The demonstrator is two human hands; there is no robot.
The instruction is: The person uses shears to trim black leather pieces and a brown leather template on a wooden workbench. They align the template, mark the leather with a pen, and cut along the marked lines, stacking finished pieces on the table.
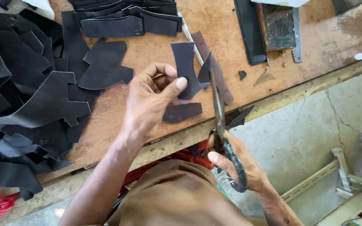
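Note:
My left hand [151, 98] pinches a small dark leather piece [187, 69] between thumb and fingers, holding it upright above the wooden table [156, 46]. My right hand [235, 161] grips the wrapped handles of a pair of long scissors [218, 104]. The blades point up and away, and their tips meet the right edge of the leather piece. A dark offcut [183, 112] lies on the table just below the held piece. Another pointed scrap [239, 116] sits at the table's front edge beside the scissors.
A heap of cut black leather shapes [30, 96] covers the table's left side, and stacked strips [126, 16] lie at the back. A dark board and a metal-edged block [279, 27] rest at the back right. Concrete floor and a pale metal frame [348, 184] are at the right.

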